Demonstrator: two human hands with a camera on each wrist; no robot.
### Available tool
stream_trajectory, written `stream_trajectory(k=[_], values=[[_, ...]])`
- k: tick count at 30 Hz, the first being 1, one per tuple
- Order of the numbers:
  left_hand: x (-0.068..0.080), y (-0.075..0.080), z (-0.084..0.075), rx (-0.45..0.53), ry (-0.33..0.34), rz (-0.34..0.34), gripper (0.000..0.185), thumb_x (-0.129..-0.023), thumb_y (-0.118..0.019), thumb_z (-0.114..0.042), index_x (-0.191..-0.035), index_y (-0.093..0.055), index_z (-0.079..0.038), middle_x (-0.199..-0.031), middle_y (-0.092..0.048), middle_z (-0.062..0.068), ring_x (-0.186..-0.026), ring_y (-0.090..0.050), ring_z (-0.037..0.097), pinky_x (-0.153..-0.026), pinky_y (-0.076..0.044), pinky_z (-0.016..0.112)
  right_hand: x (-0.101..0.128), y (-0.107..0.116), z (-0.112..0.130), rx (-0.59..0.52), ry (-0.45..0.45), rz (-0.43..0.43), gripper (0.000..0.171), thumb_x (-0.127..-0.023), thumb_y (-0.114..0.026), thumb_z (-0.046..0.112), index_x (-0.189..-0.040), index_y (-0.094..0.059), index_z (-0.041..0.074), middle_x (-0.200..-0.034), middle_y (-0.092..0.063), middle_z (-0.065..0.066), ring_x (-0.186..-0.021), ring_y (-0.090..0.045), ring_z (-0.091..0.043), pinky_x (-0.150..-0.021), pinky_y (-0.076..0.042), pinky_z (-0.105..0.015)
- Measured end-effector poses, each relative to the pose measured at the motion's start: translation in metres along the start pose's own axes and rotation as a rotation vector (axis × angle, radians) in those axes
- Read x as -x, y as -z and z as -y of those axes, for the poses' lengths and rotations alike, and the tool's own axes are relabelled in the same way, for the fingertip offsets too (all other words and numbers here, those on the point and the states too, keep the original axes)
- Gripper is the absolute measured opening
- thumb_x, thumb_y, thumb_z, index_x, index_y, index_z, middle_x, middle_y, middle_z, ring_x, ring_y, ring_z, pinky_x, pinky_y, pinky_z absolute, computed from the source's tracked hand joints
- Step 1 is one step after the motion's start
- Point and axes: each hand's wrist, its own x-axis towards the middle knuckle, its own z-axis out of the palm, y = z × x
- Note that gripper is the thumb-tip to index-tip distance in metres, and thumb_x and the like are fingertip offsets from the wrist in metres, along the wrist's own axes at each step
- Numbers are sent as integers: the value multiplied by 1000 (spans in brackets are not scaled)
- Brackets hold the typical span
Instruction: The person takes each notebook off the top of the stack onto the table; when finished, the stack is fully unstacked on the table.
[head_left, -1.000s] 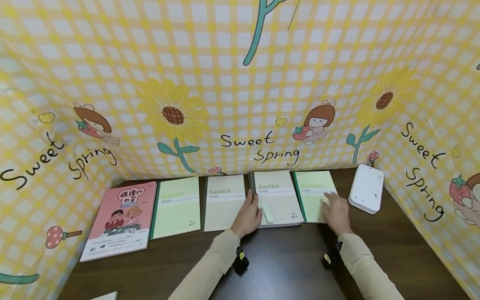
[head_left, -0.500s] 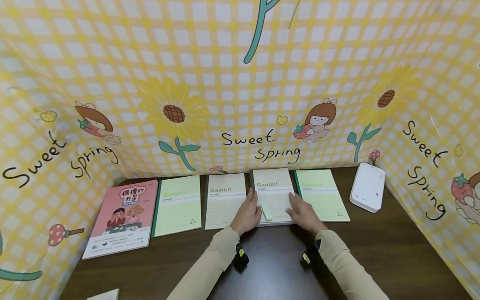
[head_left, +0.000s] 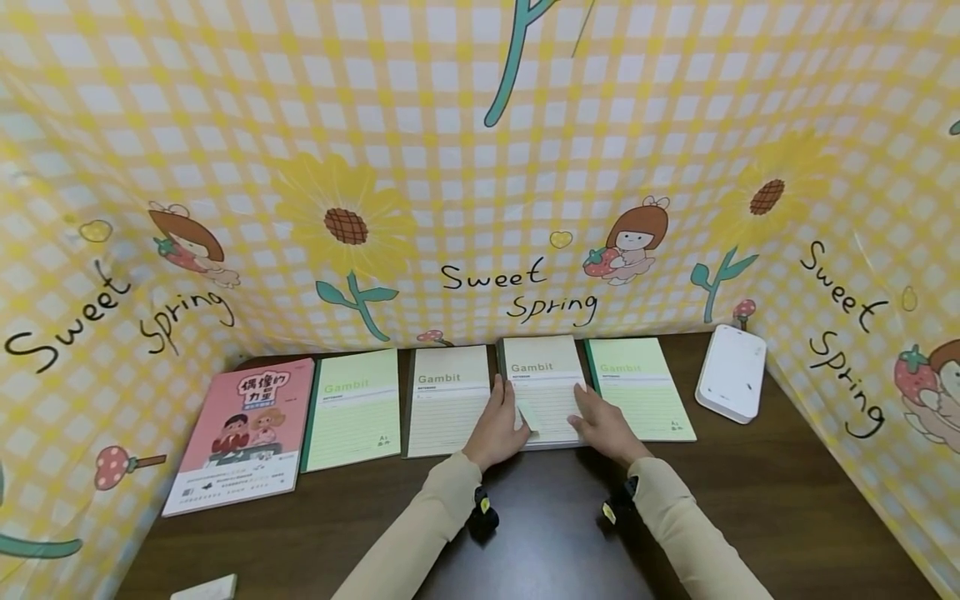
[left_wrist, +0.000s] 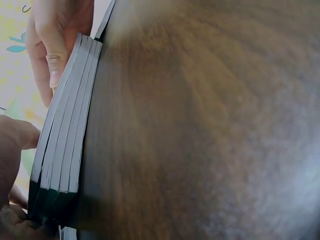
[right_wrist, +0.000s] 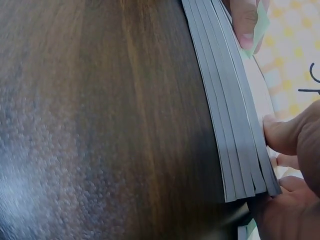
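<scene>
Left hand (head_left: 498, 425) lies on the near left corner of the stack of Gambit notebooks (head_left: 546, 385), fingers fairly straight on the cover and the thumb down against the stack's near edge; a pale green slip (head_left: 527, 414) shows just beside its fingertips. Right hand (head_left: 603, 427) rests on the near right part of the same stack, fingers loosely spread and flat on the top cover, with the thumb at the edge. Neither hand curls round anything. In the wrist views the stack shows as several thin notebooks piled together, flat on the dark wooden counter (head_left: 570, 533), with a thumb pressed to its side at each end.

The stack sits toward the counter's far edge, about midway along it. From the left along that far edge lie a pink book (head_left: 243, 433), a green notebook (head_left: 352, 408) and a cream notebook (head_left: 446, 400) just left of the stack; a second green notebook (head_left: 637, 387) lies just right of it, and a white box (head_left: 731, 373) sits near the far right corner. Yellow checked cloth (head_left: 480, 167) walls in the counter.

A second ago the right hand was on the right-hand green notebook; it has since come over to the stack, while the left hand has stayed put.
</scene>
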Motion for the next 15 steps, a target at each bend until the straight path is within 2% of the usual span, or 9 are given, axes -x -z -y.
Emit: stream_trajectory(k=[6,15], values=[[-2,1,2,6,13,12,78,-91,-59,-17,-149,-15,12,-158,-2,32,-146,-20,38,-112,-34,43,-2,-1,-1,5,10,0,63,-99,-55,18,-150,-25,-4,-156,-22,-28,-143,-24,-46,-112,-26,-60],[-1,5,1,62,46,55,76,-91,-61,-14,-151,-19,6,-158,0,31,-141,-31,42,-100,-45,44,0,-2,-1,2,9,9,65,-99,-56,20,-151,-25,-3,-157,-18,-28,-142,-24,-46,-112,-26,-60]])
